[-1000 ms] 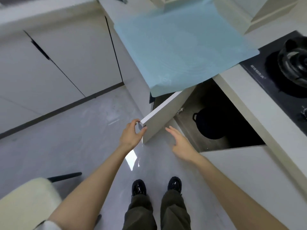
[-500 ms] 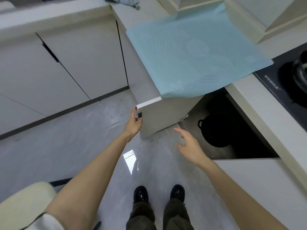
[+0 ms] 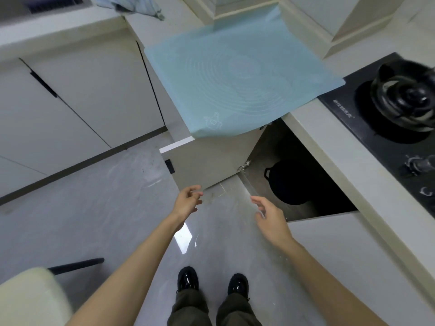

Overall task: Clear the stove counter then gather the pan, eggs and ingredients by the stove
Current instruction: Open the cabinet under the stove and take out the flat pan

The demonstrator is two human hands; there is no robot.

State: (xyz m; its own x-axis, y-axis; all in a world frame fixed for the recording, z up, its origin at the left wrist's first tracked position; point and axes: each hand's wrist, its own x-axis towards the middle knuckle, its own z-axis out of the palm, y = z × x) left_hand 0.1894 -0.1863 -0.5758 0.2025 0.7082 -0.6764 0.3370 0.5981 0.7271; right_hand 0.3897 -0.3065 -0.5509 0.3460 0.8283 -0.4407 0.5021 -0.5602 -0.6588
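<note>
I count two hands in front of me, both empty: my left hand (image 3: 188,200) hangs just below the swung-open cabinet door (image 3: 207,161) with its fingers loosely curled and touching nothing, and my right hand (image 3: 268,215) has its fingers spread wide near the mouth of the open cabinet. One dark pan (image 3: 289,182) sits on the cabinet floor under the counter, its small loop handle turned towards the door hinge. Above it I see one pale blue mat (image 3: 235,76) draped over the counter edge, one black stove (image 3: 386,128) to the right with one burner grate (image 3: 407,100) in view, and one striped cloth (image 3: 131,4) at the far corner of the counter (image 3: 317,137). The floor (image 3: 94,208) is glossy grey tile; two black shoes stand on it, and white cabinet fronts run along the left wall. A cream chair seat (image 3: 28,300) shows at lower left.
</note>
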